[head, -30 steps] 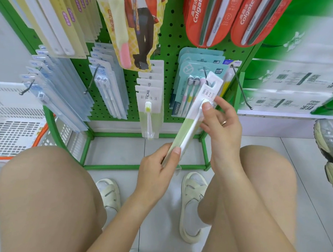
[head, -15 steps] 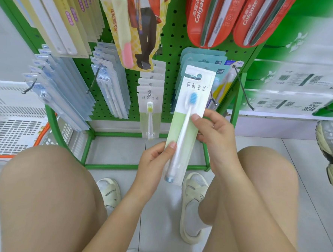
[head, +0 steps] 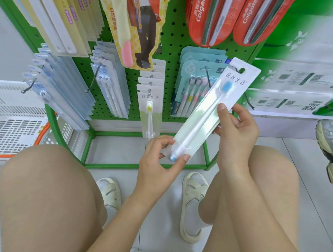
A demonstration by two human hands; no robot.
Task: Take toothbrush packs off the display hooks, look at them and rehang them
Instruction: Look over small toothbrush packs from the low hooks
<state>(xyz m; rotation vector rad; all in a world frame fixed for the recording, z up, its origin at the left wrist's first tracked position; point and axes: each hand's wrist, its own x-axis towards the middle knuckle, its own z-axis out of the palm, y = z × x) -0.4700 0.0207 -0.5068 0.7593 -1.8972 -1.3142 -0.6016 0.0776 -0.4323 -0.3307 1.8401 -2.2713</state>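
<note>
Both hands pinch the tilted toothbrush pack (head: pixel 211 117) by its edges, off the hooks.

Toothbrush pack (head: pixel 211 113): flat card, white at top, pale green lower down, clear blister over a white-handled brush with blue bristles and a blue handle tip. Printed side faces the camera. Off the hook, held tilted, top with hang hole toward upper right, bottom toward lower left, in front of the green pegboard (head: pixel 172 40). Matching packs with a yellow-bristled brush (head: pixel 150 113) hang upright on a hook (head: pixel 149 91) at centre. Empty hook (head: pixel 249 100) just right of the held pack.
</note>
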